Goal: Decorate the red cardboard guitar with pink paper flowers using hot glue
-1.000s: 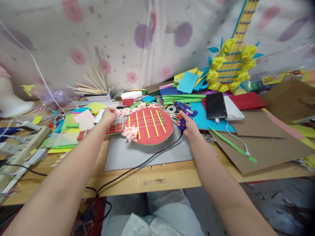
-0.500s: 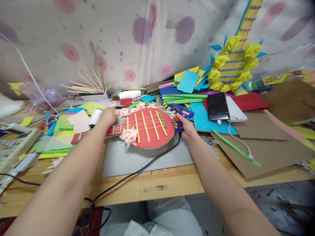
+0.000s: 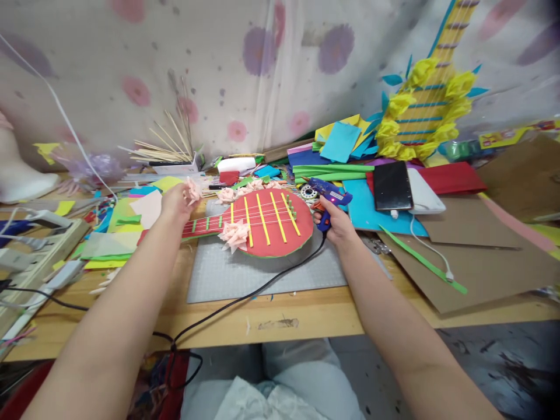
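Observation:
My left hand (image 3: 174, 204) is closed on a pale pink paper flower (image 3: 193, 191), above the neck of a red paper lute (image 3: 280, 224). The lute lies on a grey cutting mat (image 3: 227, 280), with yellow strips and thin strings across its body. A cluster of pink paper flowers (image 3: 234, 234) sits on its near edge, where neck meets body. More pink flowers (image 3: 254, 186) lie behind the lute. In my right hand (image 3: 336, 223) is a blue hot glue gun (image 3: 328, 192), its nozzle pointing left over the lute's far right side. Its black cord crosses the mat.
A yellow paper instrument (image 3: 422, 111) with yellow flowers leans at the back right. Phone (image 3: 392, 185), coloured sheets and brown cardboard (image 3: 490, 256) lie to the right. Wooden sticks (image 3: 164, 149) stand at the back left. A power strip (image 3: 39, 274) is at far left.
My left hand has lifted a pink flower from beside the lute and moved left with it. My right hand still holds the glue gun. The view has shifted slightly.

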Demonstrator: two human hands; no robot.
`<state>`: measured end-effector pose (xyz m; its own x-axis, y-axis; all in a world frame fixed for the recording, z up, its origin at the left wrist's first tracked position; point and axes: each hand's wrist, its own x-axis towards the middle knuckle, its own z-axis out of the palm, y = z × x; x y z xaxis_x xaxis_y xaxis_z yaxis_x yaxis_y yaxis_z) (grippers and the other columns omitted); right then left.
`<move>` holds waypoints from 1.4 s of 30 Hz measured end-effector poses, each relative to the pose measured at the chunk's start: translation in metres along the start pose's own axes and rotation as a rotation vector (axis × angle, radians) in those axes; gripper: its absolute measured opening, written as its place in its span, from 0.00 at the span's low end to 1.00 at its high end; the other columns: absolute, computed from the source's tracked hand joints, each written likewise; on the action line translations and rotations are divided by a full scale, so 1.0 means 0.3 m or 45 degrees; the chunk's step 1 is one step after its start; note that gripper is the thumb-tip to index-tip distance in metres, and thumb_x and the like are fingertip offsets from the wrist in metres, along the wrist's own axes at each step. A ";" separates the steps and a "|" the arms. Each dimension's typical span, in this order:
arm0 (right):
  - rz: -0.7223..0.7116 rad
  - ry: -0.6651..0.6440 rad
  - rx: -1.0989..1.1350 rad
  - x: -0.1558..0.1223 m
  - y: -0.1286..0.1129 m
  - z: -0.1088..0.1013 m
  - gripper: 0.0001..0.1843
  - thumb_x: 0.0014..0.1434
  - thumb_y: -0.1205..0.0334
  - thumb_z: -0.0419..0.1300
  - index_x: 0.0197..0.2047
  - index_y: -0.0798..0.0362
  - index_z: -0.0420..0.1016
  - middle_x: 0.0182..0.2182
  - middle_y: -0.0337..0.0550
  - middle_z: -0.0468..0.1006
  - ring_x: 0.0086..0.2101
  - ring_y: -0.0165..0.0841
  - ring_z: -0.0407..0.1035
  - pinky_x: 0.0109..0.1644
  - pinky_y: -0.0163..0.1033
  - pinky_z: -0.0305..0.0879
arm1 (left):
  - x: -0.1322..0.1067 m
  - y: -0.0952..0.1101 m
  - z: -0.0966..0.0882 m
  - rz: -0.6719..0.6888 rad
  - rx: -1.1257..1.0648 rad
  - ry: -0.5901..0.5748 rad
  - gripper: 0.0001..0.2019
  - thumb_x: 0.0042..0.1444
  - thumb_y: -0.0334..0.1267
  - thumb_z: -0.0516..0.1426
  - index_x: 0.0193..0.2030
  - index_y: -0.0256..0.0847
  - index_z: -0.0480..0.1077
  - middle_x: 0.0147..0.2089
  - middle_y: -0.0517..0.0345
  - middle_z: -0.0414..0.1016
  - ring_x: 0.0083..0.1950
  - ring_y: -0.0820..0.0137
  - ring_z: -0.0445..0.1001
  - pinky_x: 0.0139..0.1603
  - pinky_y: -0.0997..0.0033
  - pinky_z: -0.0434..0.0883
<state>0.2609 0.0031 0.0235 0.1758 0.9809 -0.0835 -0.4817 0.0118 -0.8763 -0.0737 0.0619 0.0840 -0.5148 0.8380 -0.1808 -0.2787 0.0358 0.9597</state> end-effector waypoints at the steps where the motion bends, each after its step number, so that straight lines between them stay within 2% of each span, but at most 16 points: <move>1: -0.019 0.007 0.000 -0.003 -0.005 0.001 0.21 0.35 0.50 0.70 0.26 0.56 0.70 0.21 0.35 0.71 0.17 0.19 0.58 0.15 0.26 0.55 | -0.014 0.008 -0.015 -0.134 -0.133 -0.033 0.04 0.48 0.27 0.50 0.31 0.39 0.63 0.29 0.58 0.68 0.31 0.72 0.70 0.40 0.66 0.72; 2: -0.036 0.009 -0.003 -0.006 -0.010 0.003 0.21 0.36 0.50 0.70 0.26 0.56 0.70 0.22 0.35 0.72 0.17 0.19 0.58 0.15 0.26 0.55 | -0.028 0.013 -0.034 -0.223 -0.225 -0.056 0.05 0.49 0.27 0.48 0.31 0.39 0.63 0.29 0.57 0.68 0.32 0.72 0.71 0.39 0.67 0.73; 4: -0.074 0.009 -0.020 -0.016 -0.024 0.009 0.21 0.36 0.49 0.70 0.26 0.55 0.70 0.23 0.36 0.73 0.18 0.19 0.58 0.16 0.26 0.55 | -0.056 0.015 -0.074 -0.289 -0.341 -0.106 0.09 0.52 0.28 0.45 0.33 0.40 0.65 0.30 0.55 0.71 0.34 0.70 0.73 0.37 0.67 0.74; 6: -0.121 -0.003 -0.048 -0.027 -0.039 0.019 0.20 0.36 0.49 0.70 0.25 0.55 0.70 0.23 0.37 0.73 0.18 0.20 0.58 0.16 0.27 0.55 | -0.084 0.012 -0.111 -0.282 -0.365 -0.200 0.12 0.55 0.31 0.43 0.36 0.40 0.67 0.32 0.53 0.73 0.38 0.68 0.74 0.38 0.65 0.74; 9: -0.177 -0.026 -0.127 -0.044 -0.063 0.046 0.18 0.38 0.49 0.69 0.24 0.54 0.71 0.23 0.38 0.73 0.18 0.21 0.58 0.16 0.29 0.55 | -0.118 0.008 -0.142 -0.208 -0.234 -0.344 0.15 0.58 0.37 0.41 0.39 0.40 0.68 0.36 0.51 0.74 0.43 0.65 0.74 0.40 0.62 0.74; 13: -0.182 -0.182 -0.350 -0.077 -0.101 0.115 0.16 0.42 0.50 0.67 0.25 0.54 0.72 0.24 0.38 0.73 0.18 0.21 0.58 0.19 0.30 0.56 | -0.154 0.012 -0.133 -0.086 0.006 -0.480 0.18 0.59 0.49 0.44 0.42 0.41 0.68 0.41 0.51 0.74 0.45 0.63 0.72 0.42 0.60 0.73; 17: -0.124 -0.372 -0.690 -0.125 -0.126 0.216 0.17 0.42 0.49 0.66 0.24 0.55 0.71 0.16 0.36 0.67 0.17 0.22 0.56 0.18 0.30 0.51 | -0.210 0.013 -0.094 -0.124 -0.047 -0.598 0.25 0.57 0.57 0.44 0.42 0.38 0.68 0.41 0.48 0.74 0.44 0.63 0.73 0.40 0.63 0.73; 20: -0.071 -0.471 -0.799 -0.156 -0.117 0.283 0.19 0.42 0.47 0.66 0.24 0.55 0.70 0.15 0.34 0.63 0.16 0.21 0.54 0.18 0.30 0.49 | -0.259 0.004 -0.063 -0.194 -0.186 -0.667 0.22 0.57 0.54 0.48 0.40 0.35 0.69 0.38 0.48 0.75 0.40 0.65 0.74 0.35 0.68 0.73; 24: -0.055 -0.549 -0.920 -0.170 -0.081 0.328 0.21 0.41 0.46 0.66 0.26 0.55 0.69 0.16 0.33 0.63 0.17 0.22 0.55 0.19 0.30 0.50 | -0.300 -0.012 -0.032 -0.291 -0.157 -0.754 0.09 0.56 0.38 0.52 0.36 0.34 0.69 0.30 0.54 0.75 0.28 0.71 0.72 0.27 0.74 0.69; 27: -0.090 -0.588 -0.999 -0.168 -0.054 0.343 0.21 0.42 0.45 0.65 0.28 0.55 0.70 0.18 0.34 0.65 0.19 0.24 0.58 0.22 0.31 0.53 | -0.310 -0.017 -0.020 -0.333 -0.126 -0.746 0.09 0.57 0.34 0.50 0.33 0.33 0.69 0.25 0.55 0.73 0.23 0.73 0.70 0.24 0.75 0.67; 32: -0.198 -0.621 -1.056 -0.175 -0.033 0.377 0.20 0.44 0.46 0.63 0.35 0.53 0.73 0.23 0.36 0.71 0.24 0.26 0.61 0.29 0.32 0.57 | -0.305 -0.006 -0.021 -0.296 -0.156 -0.749 0.13 0.59 0.36 0.46 0.30 0.35 0.68 0.23 0.57 0.71 0.20 0.73 0.68 0.22 0.74 0.64; 38: -0.145 -0.641 -1.119 -0.201 -0.049 0.412 0.22 0.44 0.42 0.62 0.30 0.55 0.72 0.17 0.32 0.61 0.19 0.22 0.52 0.22 0.31 0.48 | -0.288 0.002 -0.035 -0.247 -0.198 -0.730 0.14 0.61 0.39 0.45 0.28 0.37 0.65 0.17 0.61 0.65 0.16 0.75 0.63 0.19 0.75 0.60; 42: -0.123 -0.649 -1.134 -0.208 -0.052 0.416 0.24 0.43 0.40 0.62 0.27 0.55 0.70 0.15 0.31 0.58 0.17 0.22 0.52 0.20 0.30 0.46 | -0.280 -0.003 -0.041 -0.238 -0.204 -0.656 0.14 0.60 0.41 0.46 0.28 0.38 0.64 0.16 0.62 0.64 0.15 0.76 0.62 0.18 0.75 0.60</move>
<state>0.1503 -0.0339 0.1016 -0.3051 0.9517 0.0352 0.3629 0.1503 -0.9196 -0.0401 -0.0150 0.0956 0.0055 0.9841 -0.1777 -0.4673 0.1597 0.8696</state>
